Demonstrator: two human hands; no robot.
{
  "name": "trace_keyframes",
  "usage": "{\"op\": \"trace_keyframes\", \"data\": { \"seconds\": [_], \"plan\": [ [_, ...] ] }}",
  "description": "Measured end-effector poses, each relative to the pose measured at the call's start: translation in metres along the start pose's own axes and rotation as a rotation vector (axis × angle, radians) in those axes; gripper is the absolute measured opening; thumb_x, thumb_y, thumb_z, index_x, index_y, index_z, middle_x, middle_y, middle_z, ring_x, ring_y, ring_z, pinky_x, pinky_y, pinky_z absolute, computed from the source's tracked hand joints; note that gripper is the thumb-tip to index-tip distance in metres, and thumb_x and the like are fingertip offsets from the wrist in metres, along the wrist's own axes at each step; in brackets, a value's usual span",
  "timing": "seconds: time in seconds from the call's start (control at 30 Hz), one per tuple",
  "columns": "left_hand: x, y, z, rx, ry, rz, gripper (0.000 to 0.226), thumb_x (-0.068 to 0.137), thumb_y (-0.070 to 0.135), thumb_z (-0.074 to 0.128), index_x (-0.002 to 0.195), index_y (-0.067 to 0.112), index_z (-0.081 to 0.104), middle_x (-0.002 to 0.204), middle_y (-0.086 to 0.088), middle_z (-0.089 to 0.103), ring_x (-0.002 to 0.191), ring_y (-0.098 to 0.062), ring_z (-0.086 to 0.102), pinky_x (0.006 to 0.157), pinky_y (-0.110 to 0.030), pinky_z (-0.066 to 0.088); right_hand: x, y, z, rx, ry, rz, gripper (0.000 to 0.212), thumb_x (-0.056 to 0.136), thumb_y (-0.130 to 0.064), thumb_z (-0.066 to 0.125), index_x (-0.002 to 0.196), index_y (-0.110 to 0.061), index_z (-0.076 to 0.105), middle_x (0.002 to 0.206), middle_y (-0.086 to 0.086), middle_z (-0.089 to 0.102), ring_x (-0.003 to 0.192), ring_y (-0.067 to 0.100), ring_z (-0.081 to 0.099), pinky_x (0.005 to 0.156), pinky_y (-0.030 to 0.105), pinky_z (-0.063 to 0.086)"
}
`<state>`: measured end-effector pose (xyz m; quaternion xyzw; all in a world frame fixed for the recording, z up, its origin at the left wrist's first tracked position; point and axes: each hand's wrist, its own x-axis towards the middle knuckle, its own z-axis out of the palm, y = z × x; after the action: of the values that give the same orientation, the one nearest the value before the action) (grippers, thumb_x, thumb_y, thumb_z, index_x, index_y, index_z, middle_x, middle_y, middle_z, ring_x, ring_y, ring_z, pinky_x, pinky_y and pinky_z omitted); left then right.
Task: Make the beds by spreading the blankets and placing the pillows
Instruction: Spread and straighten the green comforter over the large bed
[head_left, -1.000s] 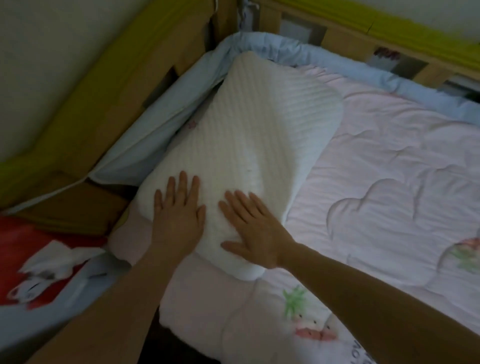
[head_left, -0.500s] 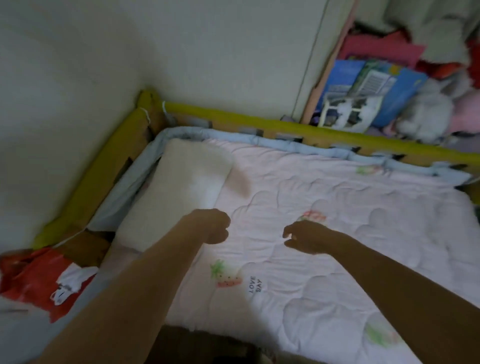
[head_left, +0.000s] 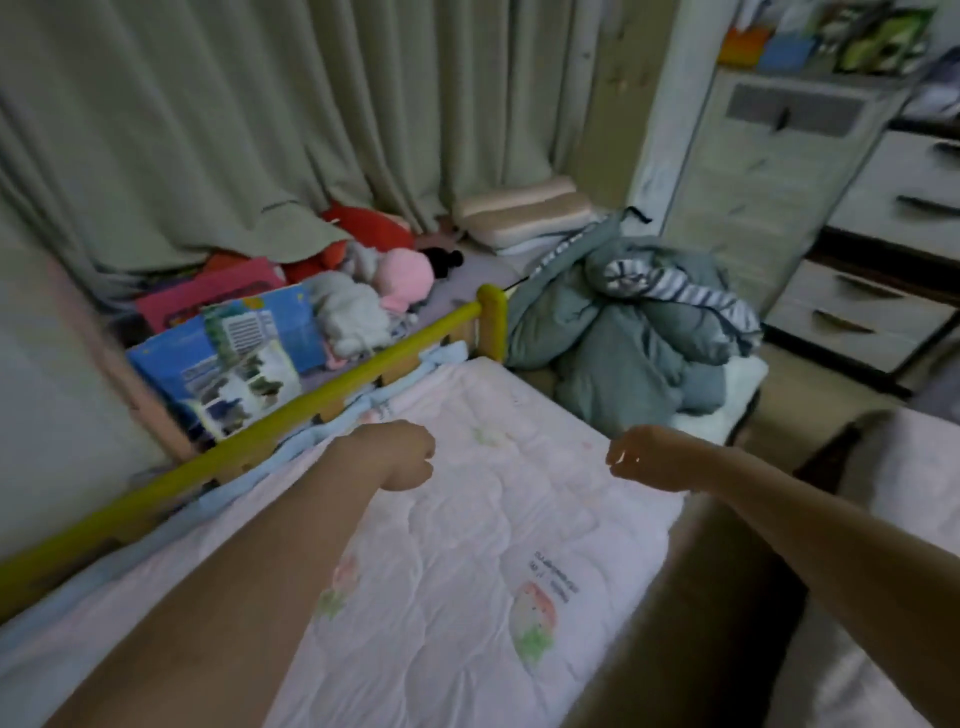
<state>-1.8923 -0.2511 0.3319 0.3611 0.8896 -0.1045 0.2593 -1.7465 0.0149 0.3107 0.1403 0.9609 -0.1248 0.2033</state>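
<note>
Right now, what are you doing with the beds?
A person is making beds. The pink quilt lies spread flat on the small bed. The left hand and right hand hover above it, loosely curled, holding nothing. Ahead, a gray blanket lies crumpled in a heap, not yet spread, with a pillow beyond it by the curtain.

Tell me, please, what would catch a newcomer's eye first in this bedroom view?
Probably the two bare forearms reaching in, with the left hand and right hand loosely curled and empty above the pink quilted blanket spread flat on the small bed. Next comes the crumpled grey-green duvet heaped beyond the bed's far end. Then the bright pile of soft toys behind the yellow bed rail, below the curtain.
</note>
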Motion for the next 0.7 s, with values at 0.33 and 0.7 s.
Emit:
{"op": "trace_keyframes", "data": {
  "seconds": [0.33,0.7],
  "plan": [
    [0.166,0.213,-0.093,0.151,-0.017,0.213,0.038,0.096,0.034,0.042,0.128,0.019,0.055,0.13,-0.006,0.056,0.113,-0.027,0.055,0.095,-0.039,0.047,0.019,0.241,-0.038,0.059,0.052,0.203,0.023,0.094,-0.028,0.048,0.106,-0.018,0.065,0.102,0.004,0.06,0.103,0.023,0.059,0.079,0.027,0.044],
    [0.303,0.354,-0.214,0.045,0.149,0.272,0.036,0.097,0.032,0.044,0.128,0.017,0.055,0.134,-0.007,0.05,0.121,-0.026,0.05,0.1,-0.036,0.043,0.076,0.449,-0.152,0.17,0.245,0.353,0.026,0.095,-0.03,0.053,0.117,-0.019,0.063,0.116,0.005,0.063,0.098,0.019,0.058,0.082,0.028,0.047]
  ]
}}
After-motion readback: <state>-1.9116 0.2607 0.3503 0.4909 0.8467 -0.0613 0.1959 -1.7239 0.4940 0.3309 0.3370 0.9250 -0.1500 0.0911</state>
